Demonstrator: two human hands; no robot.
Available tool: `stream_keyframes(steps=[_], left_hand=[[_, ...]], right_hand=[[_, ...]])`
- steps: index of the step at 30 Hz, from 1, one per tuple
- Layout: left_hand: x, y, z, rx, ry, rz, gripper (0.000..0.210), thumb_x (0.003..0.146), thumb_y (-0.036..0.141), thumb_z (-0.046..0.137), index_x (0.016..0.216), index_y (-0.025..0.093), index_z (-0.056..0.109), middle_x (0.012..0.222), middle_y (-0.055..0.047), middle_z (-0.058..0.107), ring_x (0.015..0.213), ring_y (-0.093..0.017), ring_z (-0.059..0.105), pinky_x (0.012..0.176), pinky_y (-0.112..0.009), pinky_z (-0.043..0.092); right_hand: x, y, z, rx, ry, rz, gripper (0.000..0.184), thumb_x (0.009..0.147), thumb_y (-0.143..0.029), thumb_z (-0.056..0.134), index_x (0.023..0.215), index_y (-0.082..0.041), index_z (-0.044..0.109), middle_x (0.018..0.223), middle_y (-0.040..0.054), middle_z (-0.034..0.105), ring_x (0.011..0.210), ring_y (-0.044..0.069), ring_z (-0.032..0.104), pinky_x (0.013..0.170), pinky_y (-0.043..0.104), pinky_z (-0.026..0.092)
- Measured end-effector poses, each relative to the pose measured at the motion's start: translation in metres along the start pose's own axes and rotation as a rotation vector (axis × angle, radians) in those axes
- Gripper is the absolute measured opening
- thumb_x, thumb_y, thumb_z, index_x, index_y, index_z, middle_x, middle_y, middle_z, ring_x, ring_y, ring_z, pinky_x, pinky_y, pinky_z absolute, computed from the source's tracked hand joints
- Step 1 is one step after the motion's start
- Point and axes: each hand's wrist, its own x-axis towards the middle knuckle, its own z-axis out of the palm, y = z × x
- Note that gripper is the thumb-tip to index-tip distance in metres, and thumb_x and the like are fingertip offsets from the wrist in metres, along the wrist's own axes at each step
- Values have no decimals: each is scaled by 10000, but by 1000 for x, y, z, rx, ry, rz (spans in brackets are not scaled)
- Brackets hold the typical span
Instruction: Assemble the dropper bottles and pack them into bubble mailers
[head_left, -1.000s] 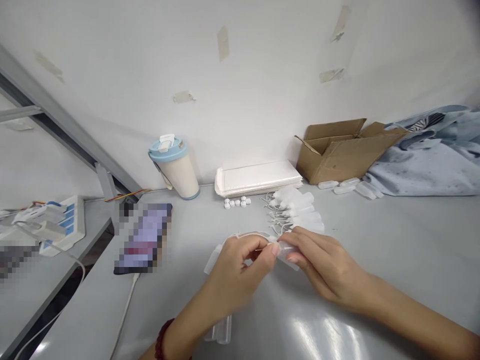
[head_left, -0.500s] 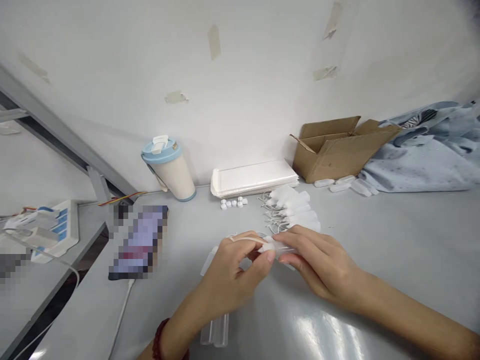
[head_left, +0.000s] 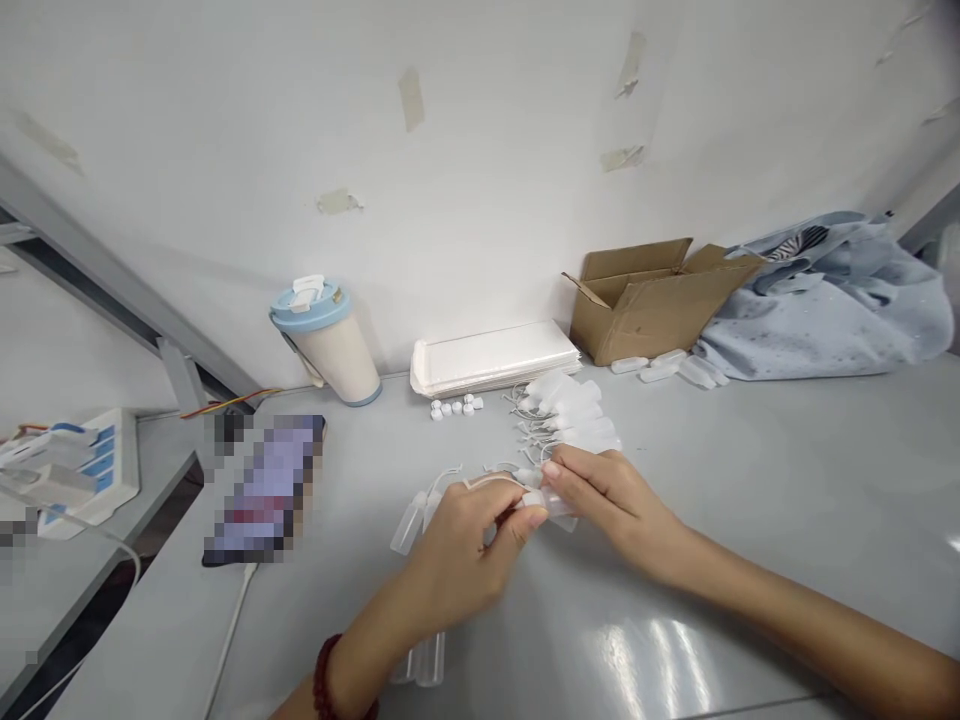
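Observation:
My left hand point(head_left: 465, 550) pinches the white cap point(head_left: 532, 499) of a small translucent plastic tube point(head_left: 557, 505) between thumb and forefinger. A thin white cord trails back over the forefinger. The tube's body is in my closed right hand point(head_left: 619, 505), whose fingers hide much of it. Just beyond lies a row of similar tubes point(head_left: 574, 410) with corded ends to the left. More clear tubes point(head_left: 409, 525) lie left of my left hand, and others point(head_left: 430, 660) show below my left forearm.
Small white caps point(head_left: 447, 408) lie before a stack of white envelopes point(head_left: 491, 360). A tumbler point(head_left: 337, 350) and a phone point(head_left: 266, 490) with a cable are left. An open cardboard box point(head_left: 652, 310), loose tubes point(head_left: 660, 370) and blue cloth point(head_left: 825, 310) are right.
My right hand has shifted its hold on the tube, its thumb now lying on top near the cap. The left hand keeps its pinch. The whole view has swung slightly right.

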Motion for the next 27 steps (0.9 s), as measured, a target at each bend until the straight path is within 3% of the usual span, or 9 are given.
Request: stream_keyframes(steps=[5,8,13,18,21,24,27], left_hand=[[-1,-2,10,73,46,108,262,904,202,417,649,212,357,635,31,375,567,-133,328,544,-263,249],[0,-3,10,76,56,112,229,881,215,449,656,206,406,647,21,401,579,-140,345,552,-269,255],[5,-3,-6,-17,82,-37,284,935,286,428,674,188,480,615,34,442,566,-121,406,565,-248,327],[8,-5,-16,-170,32,-187,458,974,379,344,570,190,452,508,43,445,512,-113,454,520,-223,384],[9,-7,-14,-201,63,-249,473,963,406,363,537,201,385,475,57,393,470,-102,400,482,-219,359],[8,-6,-12,-211,53,-258,495,957,448,362,534,197,410,479,48,426,481,-104,417,490,-222,361],[6,-1,-11,-209,4,-228,503,954,466,359,540,193,445,493,39,458,507,-112,451,509,-229,370]], right_hand=[[9,6,-4,335,-174,335,456,893,-537,479,623,-205,326,592,-72,283,499,76,261,453,209,228],[12,10,-6,405,-253,401,469,876,-571,501,632,-206,336,549,-90,261,460,67,213,435,212,181],[5,6,-1,12,-4,70,416,965,-492,386,688,-188,447,594,-38,432,559,114,410,551,246,332],[-4,1,5,-203,-36,-109,312,1003,-358,325,862,-176,535,675,3,570,594,140,530,568,255,409],[-6,8,9,-385,23,-282,251,997,-355,368,1022,-155,518,833,77,653,675,177,603,589,285,464],[-7,17,13,-544,119,-426,262,1011,-348,338,1092,-146,482,873,111,649,681,189,614,572,292,480],[-8,17,14,-575,120,-437,302,1023,-360,286,1070,-142,490,812,94,630,624,177,586,537,280,455]])
